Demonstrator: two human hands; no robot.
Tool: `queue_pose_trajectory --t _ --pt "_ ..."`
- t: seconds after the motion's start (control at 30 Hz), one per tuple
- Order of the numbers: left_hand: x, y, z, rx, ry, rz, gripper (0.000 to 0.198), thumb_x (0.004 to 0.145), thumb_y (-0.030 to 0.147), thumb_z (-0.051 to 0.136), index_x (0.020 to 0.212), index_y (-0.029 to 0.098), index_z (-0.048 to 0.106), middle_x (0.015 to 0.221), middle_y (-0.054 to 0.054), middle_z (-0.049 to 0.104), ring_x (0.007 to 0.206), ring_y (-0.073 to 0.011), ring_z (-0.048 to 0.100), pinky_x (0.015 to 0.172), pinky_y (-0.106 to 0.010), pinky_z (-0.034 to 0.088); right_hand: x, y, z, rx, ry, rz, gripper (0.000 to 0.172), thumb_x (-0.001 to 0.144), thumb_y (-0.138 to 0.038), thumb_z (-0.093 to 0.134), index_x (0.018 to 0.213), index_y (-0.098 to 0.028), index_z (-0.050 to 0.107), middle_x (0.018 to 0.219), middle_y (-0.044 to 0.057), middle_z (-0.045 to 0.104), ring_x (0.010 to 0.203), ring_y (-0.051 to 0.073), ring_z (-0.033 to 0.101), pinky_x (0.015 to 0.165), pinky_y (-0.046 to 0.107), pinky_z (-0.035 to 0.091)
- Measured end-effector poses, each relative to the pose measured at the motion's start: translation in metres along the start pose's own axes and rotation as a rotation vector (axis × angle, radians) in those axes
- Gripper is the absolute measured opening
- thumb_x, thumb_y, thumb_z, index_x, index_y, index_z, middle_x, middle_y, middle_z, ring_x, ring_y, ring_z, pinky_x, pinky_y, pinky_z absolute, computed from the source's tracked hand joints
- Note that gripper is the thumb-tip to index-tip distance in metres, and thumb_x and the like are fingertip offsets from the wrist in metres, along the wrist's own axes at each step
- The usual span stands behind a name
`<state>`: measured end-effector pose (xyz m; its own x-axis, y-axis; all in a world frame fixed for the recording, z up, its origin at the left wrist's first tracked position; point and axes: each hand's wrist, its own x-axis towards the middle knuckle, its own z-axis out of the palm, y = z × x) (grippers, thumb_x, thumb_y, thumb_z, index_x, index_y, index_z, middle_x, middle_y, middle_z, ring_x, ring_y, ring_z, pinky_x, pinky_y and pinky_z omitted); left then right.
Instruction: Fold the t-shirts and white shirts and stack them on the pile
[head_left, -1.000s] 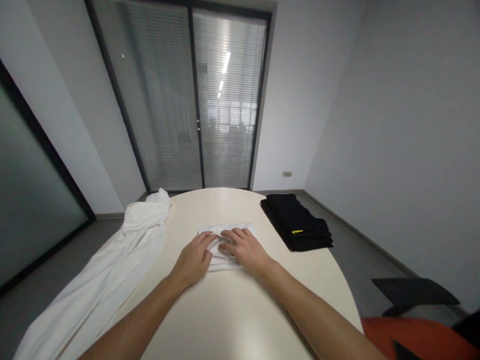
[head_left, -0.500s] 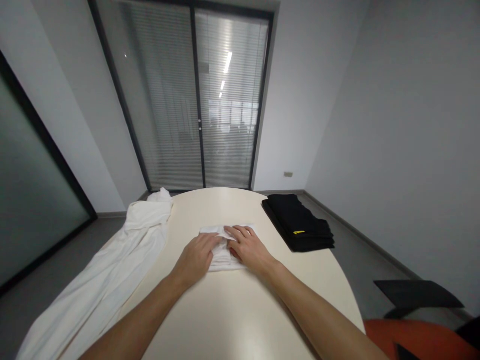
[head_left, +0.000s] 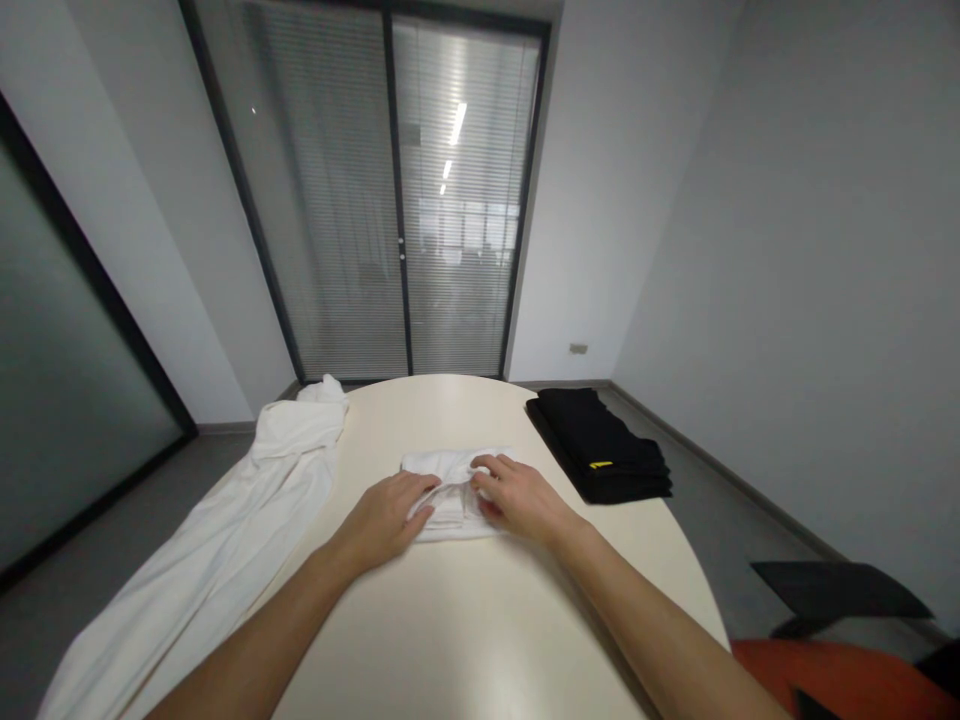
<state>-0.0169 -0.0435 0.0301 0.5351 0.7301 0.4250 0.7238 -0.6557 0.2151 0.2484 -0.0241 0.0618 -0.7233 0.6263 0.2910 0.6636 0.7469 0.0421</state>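
A small folded white cloth (head_left: 448, 478) lies in the middle of a cream oval table (head_left: 465, 620). My left hand (head_left: 386, 518) rests on the cloth's near left corner, fingers stretched and flat. My right hand (head_left: 525, 497) lies on the cloth's right side, its fingers curled onto the fabric edge. Both forearms reach in from the bottom of the view.
A long white garment (head_left: 225, 540) drapes over the table's left edge. A stack of folded black clothes (head_left: 600, 455) with a small yellow tag sits at the right edge. An orange chair (head_left: 847, 680) and a dark seat (head_left: 840, 590) stand at lower right. Glass doors with blinds are behind.
My right hand has slid rightward across the white cloth and curled its fingers. My left hand has drawn back slightly toward the near left corner.
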Motion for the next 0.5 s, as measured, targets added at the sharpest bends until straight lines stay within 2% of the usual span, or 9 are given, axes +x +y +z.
queue_pose_trajectory --t 0.17,0.3,0.5 --pt "-0.001 -0.002 0.001 -0.007 -0.003 0.025 0.026 0.096 0.029 0.053 0.122 0.022 0.057 0.119 -0.006 0.068 0.110 -0.0228 0.061 0.097 -0.039 0.049 -0.002 0.004 -0.004 -0.033 -0.030 0.103 0.030 0.085 -0.028 0.067 0.114 -0.020 0.063 0.127 0.010 0.060 0.105 0.023 0.059 0.089 0.034 0.049" --pt "-0.001 -0.002 0.004 -0.035 -0.014 0.034 0.020 0.098 0.028 0.051 0.115 0.022 0.060 0.115 -0.005 0.069 0.108 -0.0215 0.061 0.096 -0.037 0.049 -0.002 0.004 -0.008 -0.020 -0.056 0.130 0.014 0.084 -0.023 0.065 0.097 -0.019 0.068 0.117 0.009 0.065 0.100 0.022 0.060 0.086 0.032 0.047" --pt "-0.002 -0.003 0.006 -0.077 0.047 -0.123 0.031 0.104 0.032 0.037 0.111 0.023 0.066 0.108 -0.004 0.072 0.102 -0.0186 0.065 0.092 -0.033 0.051 -0.008 0.012 -0.019 0.232 -0.023 0.022 0.009 0.081 -0.017 0.063 0.089 -0.020 0.067 0.108 0.005 0.067 0.098 0.019 0.061 0.088 0.028 0.045"
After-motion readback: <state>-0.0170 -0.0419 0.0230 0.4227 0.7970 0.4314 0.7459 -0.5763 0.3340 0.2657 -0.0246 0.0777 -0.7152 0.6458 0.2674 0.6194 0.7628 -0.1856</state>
